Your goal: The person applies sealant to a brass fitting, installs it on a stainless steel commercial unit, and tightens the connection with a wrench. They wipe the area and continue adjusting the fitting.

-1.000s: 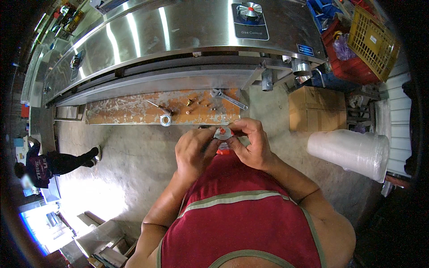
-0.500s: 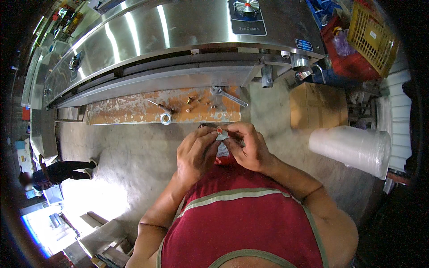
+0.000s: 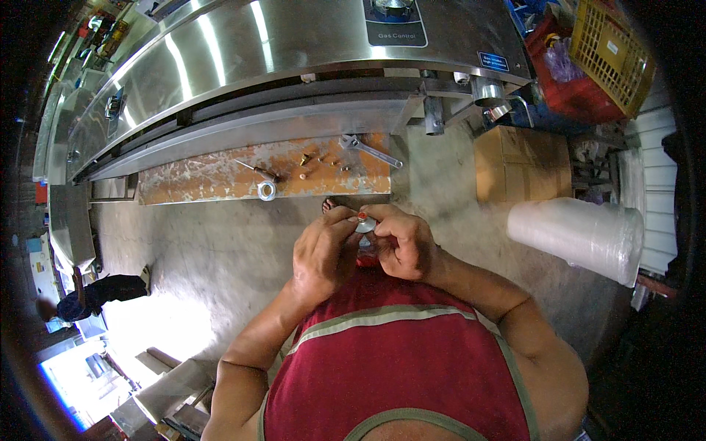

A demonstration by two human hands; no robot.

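In front of my chest both hands are closed on a small silver round part with a red tip (image 3: 363, 223); its exact kind is too small to tell. My left hand (image 3: 321, 246) pinches it from the left with thumb and fingertips. From the right, the bent fingers and thumb of my right hand (image 3: 403, 239) press on it. Beyond my hands, an orange worn board (image 3: 198, 173) bears an adjustable wrench (image 3: 376, 153), a screwdriver (image 3: 259, 172), a roll of white tape (image 3: 266, 191) and several small brass fittings (image 3: 305, 159).
A long stainless steel appliance (image 3: 309, 37) with a knob and pipe stubs stands behind the board. At the right are a cardboard box (image 3: 522, 165), a plastic-wrapped roll (image 3: 573, 239) and a yellow crate (image 3: 614, 55). Another person (image 3: 103, 294) is at far left.
The view has shifted slightly, so the appliance and board sit a little higher and further left. Both hands keep hold of the small part. The other person at far left has moved slightly.
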